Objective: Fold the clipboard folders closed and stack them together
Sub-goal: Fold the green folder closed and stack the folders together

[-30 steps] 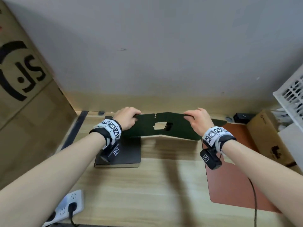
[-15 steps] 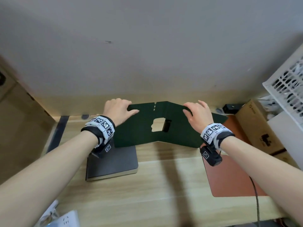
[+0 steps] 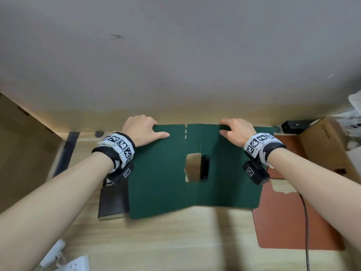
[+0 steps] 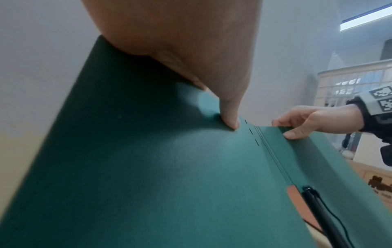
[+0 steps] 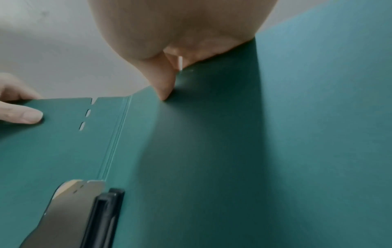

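A dark green clipboard folder [image 3: 162, 173] is spread open and held above the desk, its inner side toward me, with a black clip [image 3: 204, 167] at the centre fold. My left hand [image 3: 142, 129] pinches the top edge of the left panel [image 4: 148, 167], thumb in front and fingers behind. My right hand [image 3: 235, 129] pinches the top edge of the right panel [image 5: 233, 159] in the same way. A dark grey closed folder [image 3: 113, 202] lies on the desk under the green one's left side. A brown folder [image 3: 289, 216] lies flat at the right.
The wooden desk [image 3: 175, 243] runs up to a grey wall [image 3: 175, 55]. A cardboard box [image 3: 324, 145] and a small black device [image 3: 293, 125] sit at the back right. A white power strip [image 3: 64, 259] is at the near left. A black cable [image 3: 306, 231] crosses the brown folder.
Both hands have lifted the green folder from lying low and tilted it up toward me, so its whole inner face shows. The head view has dropped and moved closer.
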Demonstrator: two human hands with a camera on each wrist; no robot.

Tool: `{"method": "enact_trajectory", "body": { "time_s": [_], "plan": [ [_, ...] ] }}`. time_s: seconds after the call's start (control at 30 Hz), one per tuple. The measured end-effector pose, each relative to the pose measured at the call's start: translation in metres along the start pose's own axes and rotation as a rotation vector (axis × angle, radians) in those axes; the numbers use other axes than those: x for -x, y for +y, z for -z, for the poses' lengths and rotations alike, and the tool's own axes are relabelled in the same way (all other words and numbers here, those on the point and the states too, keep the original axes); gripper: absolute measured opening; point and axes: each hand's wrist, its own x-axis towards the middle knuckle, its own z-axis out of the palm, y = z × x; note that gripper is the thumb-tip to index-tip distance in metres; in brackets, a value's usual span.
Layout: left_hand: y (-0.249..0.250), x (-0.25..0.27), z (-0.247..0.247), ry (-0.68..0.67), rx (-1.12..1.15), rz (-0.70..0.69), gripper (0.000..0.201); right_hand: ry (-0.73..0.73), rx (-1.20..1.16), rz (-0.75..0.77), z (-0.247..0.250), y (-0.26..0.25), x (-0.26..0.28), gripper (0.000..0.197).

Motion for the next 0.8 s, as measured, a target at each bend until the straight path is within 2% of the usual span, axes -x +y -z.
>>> {"method": "enact_trajectory", "body": {
  "time_s": [0.1,0.2,0.27,0.3,0.4,0.47,0.53,0.63,0.8],
  "plan": [
    [0.002,0.006,-0.042,-0.092,-0.03,0.019,0.07,-0.172,-0.03,-0.005,-0.04,0.004,-0.011,0.018],
    [0.002,0.016,-0.081,-0.119,-0.104,0.063,0.062,-0.208,-0.012,0.001,-0.08,0.005,-0.02,0.024],
    [-0.004,0.023,-0.104,-0.14,-0.098,0.08,0.05,-0.213,-0.012,0.021,-0.1,0.007,-0.029,0.025],
    [-0.007,0.027,-0.114,-0.176,-0.084,0.075,0.051,-0.22,-0.007,0.031,-0.109,0.009,-0.034,0.026],
    [-0.006,0.043,-0.141,-0.358,0.014,0.019,0.061,-0.254,0.007,0.018,-0.13,0.013,-0.043,0.036],
    [0.001,0.058,-0.158,-0.537,0.039,-0.028,0.065,-0.26,-0.012,-0.005,-0.142,0.016,-0.042,0.043],
    [0.008,0.073,-0.173,-0.682,0.04,-0.017,0.07,-0.262,-0.05,-0.018,-0.152,0.019,-0.034,0.049],
    [0.014,0.084,-0.187,-0.696,0.079,0.035,0.074,-0.305,-0.076,-0.032,-0.163,0.026,-0.015,0.055],
    [0.014,0.081,-0.185,-0.671,0.138,0.06,0.067,-0.398,-0.048,-0.035,-0.176,0.033,0.03,0.061]
  ]
}}
